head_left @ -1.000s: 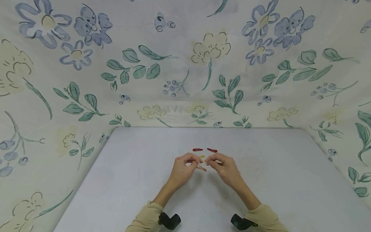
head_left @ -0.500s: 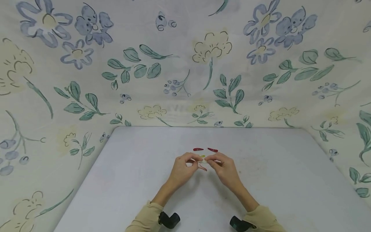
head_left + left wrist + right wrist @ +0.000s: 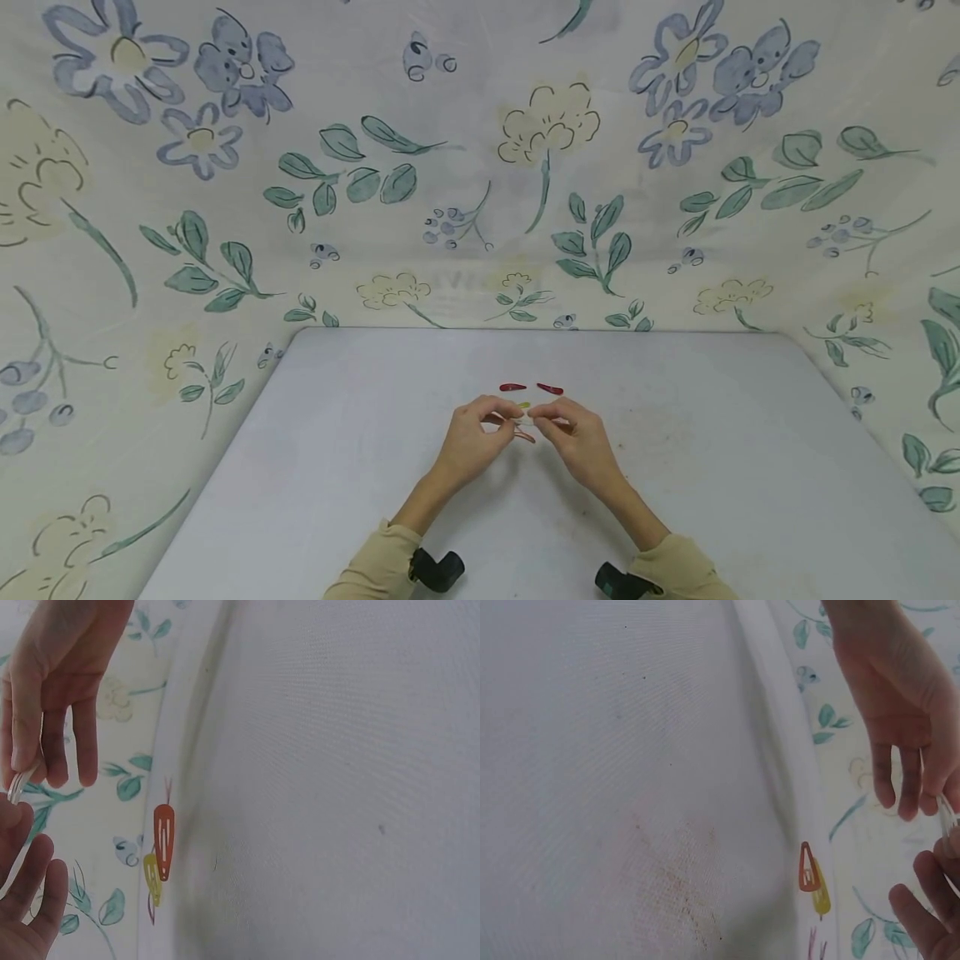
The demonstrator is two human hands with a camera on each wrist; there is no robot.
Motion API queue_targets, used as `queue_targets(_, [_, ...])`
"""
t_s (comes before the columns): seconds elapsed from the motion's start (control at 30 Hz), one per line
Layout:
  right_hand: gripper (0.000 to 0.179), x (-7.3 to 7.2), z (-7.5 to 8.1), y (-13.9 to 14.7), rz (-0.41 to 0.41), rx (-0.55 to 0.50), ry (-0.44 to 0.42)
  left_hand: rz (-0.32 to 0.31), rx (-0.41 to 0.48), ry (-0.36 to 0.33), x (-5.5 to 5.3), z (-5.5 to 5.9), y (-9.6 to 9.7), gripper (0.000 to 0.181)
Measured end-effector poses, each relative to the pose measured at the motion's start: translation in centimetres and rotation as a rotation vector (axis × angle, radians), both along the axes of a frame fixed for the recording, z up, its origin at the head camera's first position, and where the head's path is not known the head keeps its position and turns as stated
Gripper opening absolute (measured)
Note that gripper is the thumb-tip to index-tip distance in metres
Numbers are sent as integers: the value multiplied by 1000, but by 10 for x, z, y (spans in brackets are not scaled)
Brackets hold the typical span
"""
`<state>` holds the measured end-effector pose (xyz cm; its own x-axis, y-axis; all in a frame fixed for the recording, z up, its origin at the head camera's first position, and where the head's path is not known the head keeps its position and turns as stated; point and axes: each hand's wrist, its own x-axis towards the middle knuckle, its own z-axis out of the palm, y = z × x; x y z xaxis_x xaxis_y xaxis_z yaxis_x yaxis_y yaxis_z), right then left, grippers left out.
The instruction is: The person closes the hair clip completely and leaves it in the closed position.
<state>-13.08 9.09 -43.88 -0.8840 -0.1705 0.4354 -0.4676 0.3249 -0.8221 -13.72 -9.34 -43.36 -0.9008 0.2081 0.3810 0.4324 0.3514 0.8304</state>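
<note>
My left hand (image 3: 471, 437) and right hand (image 3: 587, 437) meet over the middle of the table. Between their fingertips they pinch a pale, whitish hair clip (image 3: 20, 785), one hand at each end; whether it is snapped open is too small to tell. Below and behind it, an orange snap hair clip (image 3: 164, 813) and a yellow snap hair clip (image 3: 822, 898) lie on the table, partly hidden by the hands in the head view. Farther off lie two red hair clips, the left one (image 3: 513, 387) and the right one (image 3: 550, 388), side by side.
The white table (image 3: 337, 467) has a far edge against a flower-printed cloth (image 3: 465, 167) that also rises at both sides. Small dark specks mark the tabletop right of the hands. Black wrist cameras, left (image 3: 438, 571) and right (image 3: 621, 579), sit at the sleeves.
The hands stay in nearly the same place, with only small fingertip shifts. The pale clip shows more plainly between them than one second ago. The clips on the table have not moved.
</note>
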Motion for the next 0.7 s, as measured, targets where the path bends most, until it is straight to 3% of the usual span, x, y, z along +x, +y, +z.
queue_targets(0.27, [16, -3, -5, 1, 24, 22, -32, 4, -12, 13, 0, -2, 0, 17])
queue_targets(0.7, [12, -2, -12, 2, 1, 134, 67, -11, -23, 6, -1, -9, -1, 14])
